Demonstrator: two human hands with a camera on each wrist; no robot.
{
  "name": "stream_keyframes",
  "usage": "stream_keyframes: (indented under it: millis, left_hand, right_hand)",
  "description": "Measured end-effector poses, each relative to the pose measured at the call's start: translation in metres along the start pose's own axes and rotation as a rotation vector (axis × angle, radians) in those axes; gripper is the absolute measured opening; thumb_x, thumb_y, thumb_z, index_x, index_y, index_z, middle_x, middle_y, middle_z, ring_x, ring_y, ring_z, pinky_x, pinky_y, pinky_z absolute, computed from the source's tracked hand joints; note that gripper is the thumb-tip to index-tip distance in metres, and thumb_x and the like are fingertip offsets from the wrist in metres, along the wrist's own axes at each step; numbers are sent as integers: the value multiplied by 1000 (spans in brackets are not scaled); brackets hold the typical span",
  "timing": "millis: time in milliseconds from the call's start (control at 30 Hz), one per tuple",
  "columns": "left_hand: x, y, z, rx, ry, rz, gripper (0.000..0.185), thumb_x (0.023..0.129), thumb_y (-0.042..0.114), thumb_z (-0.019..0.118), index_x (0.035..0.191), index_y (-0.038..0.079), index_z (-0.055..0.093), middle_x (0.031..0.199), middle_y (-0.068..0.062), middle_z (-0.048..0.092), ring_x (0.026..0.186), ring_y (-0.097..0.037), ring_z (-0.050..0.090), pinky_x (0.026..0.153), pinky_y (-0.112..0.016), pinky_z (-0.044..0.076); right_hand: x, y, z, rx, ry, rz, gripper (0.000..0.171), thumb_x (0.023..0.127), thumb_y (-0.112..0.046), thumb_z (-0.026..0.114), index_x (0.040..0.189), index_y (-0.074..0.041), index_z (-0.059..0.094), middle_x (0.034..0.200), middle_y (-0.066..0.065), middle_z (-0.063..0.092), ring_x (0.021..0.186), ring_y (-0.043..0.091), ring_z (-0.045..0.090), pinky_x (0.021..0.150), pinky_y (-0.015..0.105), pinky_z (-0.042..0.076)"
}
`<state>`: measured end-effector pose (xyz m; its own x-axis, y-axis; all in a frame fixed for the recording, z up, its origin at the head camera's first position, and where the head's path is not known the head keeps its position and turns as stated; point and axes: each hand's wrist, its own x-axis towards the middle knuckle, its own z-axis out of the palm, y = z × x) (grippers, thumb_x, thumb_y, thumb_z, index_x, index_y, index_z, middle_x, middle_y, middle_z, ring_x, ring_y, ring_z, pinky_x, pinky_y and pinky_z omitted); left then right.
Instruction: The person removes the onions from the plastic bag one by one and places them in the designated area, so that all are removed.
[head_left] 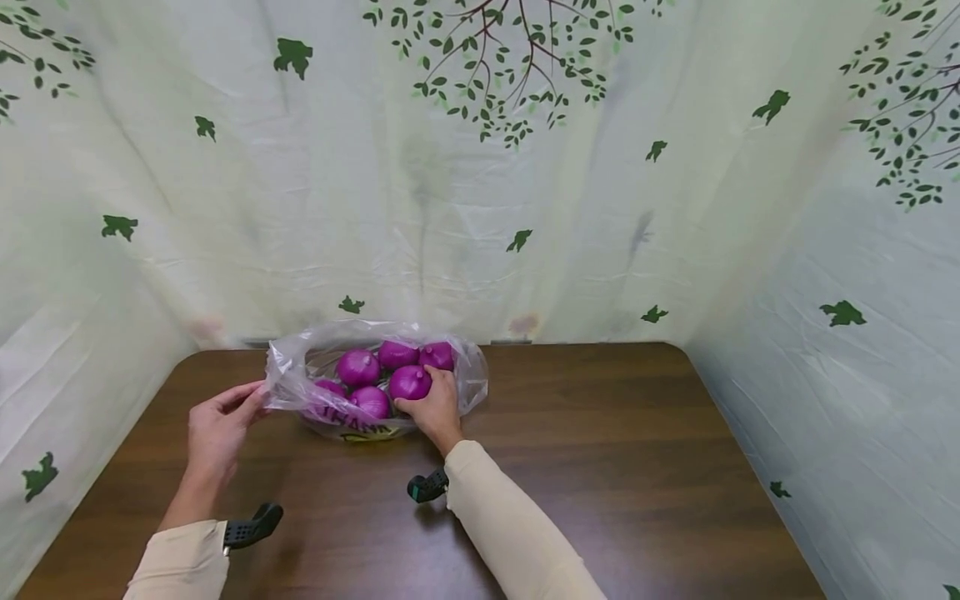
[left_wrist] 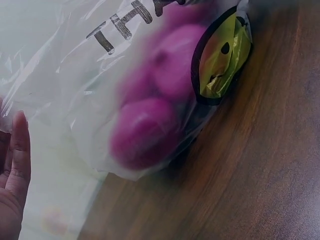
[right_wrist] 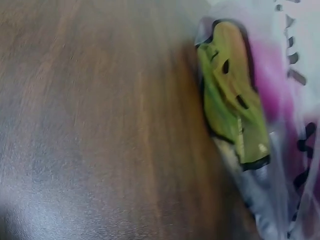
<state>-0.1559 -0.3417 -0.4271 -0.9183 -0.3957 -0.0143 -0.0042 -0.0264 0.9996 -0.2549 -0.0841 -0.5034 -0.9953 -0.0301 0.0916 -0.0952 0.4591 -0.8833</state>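
A clear plastic bag printed with black letters and a yellow smiley face lies on the brown wooden table. Several purple onions sit inside it. My right hand reaches into the bag's mouth and grips one purple onion. My left hand holds the bag's left rim between thumb and fingers, keeping it spread. In the left wrist view the onions show blurred through the plastic. The right wrist view shows the smiley print and bare tabletop; the right hand is out of that frame.
A pale curtain with green leaf prints hangs close behind and on both sides of the table. The bag lies near the far edge, left of centre. Wood shows bare to the right and in front.
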Motion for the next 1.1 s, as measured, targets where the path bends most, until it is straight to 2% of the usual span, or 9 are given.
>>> stream_keyframes:
  millis: [300, 633, 833, 1100]
  left_hand:
    - [-2, 2, -4, -17, 7, -10, 9, 87, 19, 71, 95, 18, 76, 84, 12, 68, 73, -3, 67, 69, -13, 53]
    - [-4, 2, -5, -13, 16, -19, 5, 86, 20, 73, 90, 21, 75, 82, 12, 68, 70, -3, 67, 67, -13, 53]
    - [-2, 1, -5, -2, 14, -18, 5, 87, 20, 71, 91, 21, 75, 82, 12, 68, 70, -3, 66, 67, -13, 53]
    - [-2, 1, -3, -25, 11, -27, 9, 85, 23, 73, 93, 20, 75, 84, 12, 68, 72, -2, 66, 68, -13, 53]
  right_hand:
    - [0, -13, -14, 53, -9, -75, 74, 69, -21, 88, 132, -5, 54, 126, 11, 51, 115, 27, 53, 99, 43, 47]
    - [-3, -22, -44, 143, -14, -133, 74, 69, -18, 88, 133, -7, 54, 130, 13, 50, 118, 30, 50, 101, 44, 45]
    - [-6, -22, -65, 191, 6, -167, 71, 70, -15, 87, 133, -5, 54, 127, 15, 50, 117, 29, 52, 99, 41, 47]
    - [-8, -8, -93, 279, 37, -279, 70, 68, -11, 88, 131, -6, 56, 125, 13, 50, 114, 28, 54, 98, 41, 47]
